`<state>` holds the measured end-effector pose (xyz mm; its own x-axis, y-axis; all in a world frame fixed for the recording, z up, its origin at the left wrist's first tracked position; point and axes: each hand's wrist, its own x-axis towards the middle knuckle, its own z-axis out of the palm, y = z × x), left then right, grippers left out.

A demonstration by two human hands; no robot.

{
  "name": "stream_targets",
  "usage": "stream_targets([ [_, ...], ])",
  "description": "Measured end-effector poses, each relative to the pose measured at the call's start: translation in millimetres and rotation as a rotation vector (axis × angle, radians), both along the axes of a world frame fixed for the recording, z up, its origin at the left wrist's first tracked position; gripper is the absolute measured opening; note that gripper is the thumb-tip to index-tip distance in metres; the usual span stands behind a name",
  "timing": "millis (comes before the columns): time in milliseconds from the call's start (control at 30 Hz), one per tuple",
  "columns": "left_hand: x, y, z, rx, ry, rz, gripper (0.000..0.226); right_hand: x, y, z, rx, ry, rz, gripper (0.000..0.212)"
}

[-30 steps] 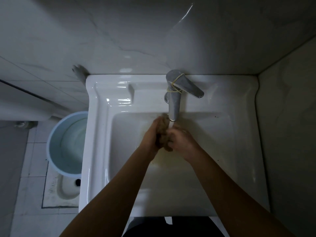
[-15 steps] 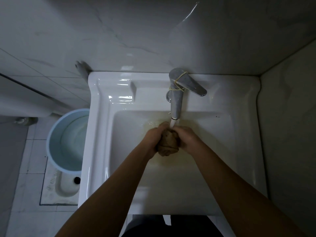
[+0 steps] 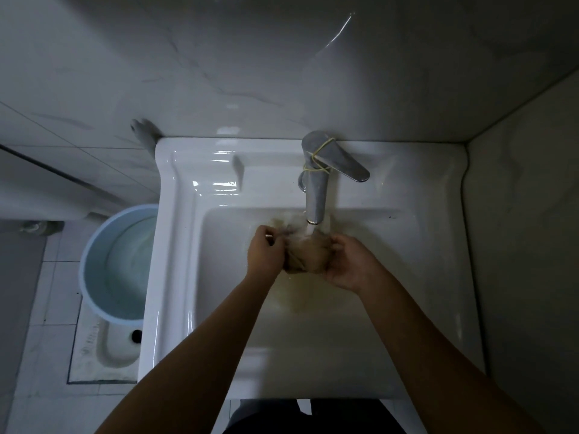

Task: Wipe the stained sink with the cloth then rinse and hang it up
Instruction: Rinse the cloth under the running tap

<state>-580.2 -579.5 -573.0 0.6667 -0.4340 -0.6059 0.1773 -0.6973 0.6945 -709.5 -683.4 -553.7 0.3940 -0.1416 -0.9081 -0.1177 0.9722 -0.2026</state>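
Cloth (image 3: 305, 255): brown, wet, bunched, at frame centre over the sink (image 3: 175, 245) basin, under the running tap (image 3: 316, 183). Left hand (image 3: 264, 250) grips its left side with curled fingers; right hand (image 3: 346, 264) curls around its right side. Brownish stains mark the basin below. Open basin lies either side of the hands. Blue bucket (image 3: 94, 261) stands centre left on floor tiles; pale walls close top and right.

The scene is taken in by one wide-angle camera worn on the head, held above the white sink (image 3: 175, 277) and aimed steeply down into its basin. The sink is framed close and centred. The faucet (image 3: 315, 195) is seen at the sink's far edge, the marble-tiled wall (image 3: 282, 73) behind the sink, and a blue bucket (image 3: 103, 245) left of the sink. The person's forearms (image 3: 213, 349) are seen entering over the sink's near edge.
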Motion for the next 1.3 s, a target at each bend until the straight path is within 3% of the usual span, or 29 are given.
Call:
stream_targets([
  [100,2.4,1.1,-1.4,0.018,-0.086,0.047,0.003,-3.2,-2.9,-0.3,0.049,-0.083,-0.016,0.036],
  [233,17.9,8.4,-1.8,-0.038,0.054,0.18,0.014,-8.5,-12.0,1.0,-0.063,-0.096,0.271,0.04],
  [300,24.0,8.7,-0.4,-0.058,0.088,0.223,0.013,-14.2,-17.8,-3.1,-0.204,-0.031,0.428,0.044],
  [433,32.0,11.2,4.9,-0.122,0.04,0.14,0.011,-17.8,-31.7,-9.1,-0.709,0.23,0.685,0.016],
  [567,40.0,16.1,4.9,-0.106,-0.03,0.055,0.02,-18.2,-51.0,-10.5,-0.945,0.342,0.925,0.027],
  [667,45.0,22.4,-0.4,-0.049,-0.005,0.171,0.03,-17.7,-58.6,-2.4,-0.833,0.333,0.732,0.026],
  [733,41.4,23.2,-3.3,-0.048,0.134,0.299,0.039,-6.9,-51.2,6.4,-0.551,0.237,0.414,0.015],
  [833,20.1,12.0,-2.0,-0.122,0.56,0.468,0.048,10.7,-29.4,15.2,-0.14,0.02,0.141,0.03],
  [900,5.5,1.2,3.9,-0.187,0.827,0.462,0.062,17.8,-12.8,14.5,-0.065,-0.074,0.095,0.037],
  [1000,-6.5,-16.4,11.3,-0.308,1.034,0.396,0.065,21.9,0.5,18.3,-0.092,-0.043,0.14,0.025],
  [1167,-8.1,-29.4,11.4,-0.202,0.752,0.449,0.034,3.5,-11.6,-5.6,-0.598,0.344,0.165,0.014],
  [1300,-5.6,-24.7,16.0,-0.204,0.822,0.336,0.034,-6.7,-8.4,-18.1,-0.402,0.305,0.1,0.015],
])
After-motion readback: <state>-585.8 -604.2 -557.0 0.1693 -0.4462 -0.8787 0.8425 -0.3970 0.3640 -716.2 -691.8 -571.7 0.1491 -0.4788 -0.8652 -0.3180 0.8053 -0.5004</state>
